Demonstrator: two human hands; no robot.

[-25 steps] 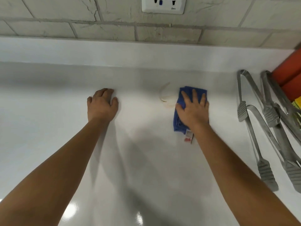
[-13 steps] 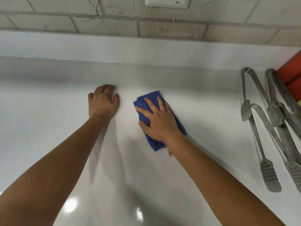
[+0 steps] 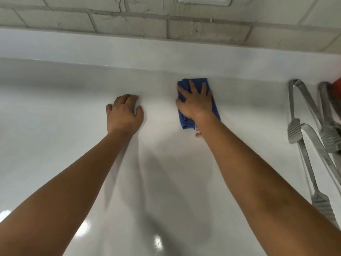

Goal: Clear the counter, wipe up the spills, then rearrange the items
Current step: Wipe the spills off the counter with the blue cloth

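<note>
Pressing flat with spread fingers, right hand [image 3: 195, 104] pins blue cloth [image 3: 215, 109] to white worktop [image 3: 55, 126] near the back edge, cloth's long axis running front-to-back, while left hand [image 3: 124, 115] rests loosely curled, empty, well left.

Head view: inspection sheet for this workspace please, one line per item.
Surface: white counter, glossy, no spill seen now.
Job's things: blue cloth flat near the back edge, tag at its near end.
Clutter: metal tongs lying at right; red object at the frame edge.
Grips: left hand rests on the counter, holding nothing; right hand presses the cloth, fingers spread.
Cables: nothing seen.
Surroundings: tiled wall, wall socket cut off at the top.
</note>
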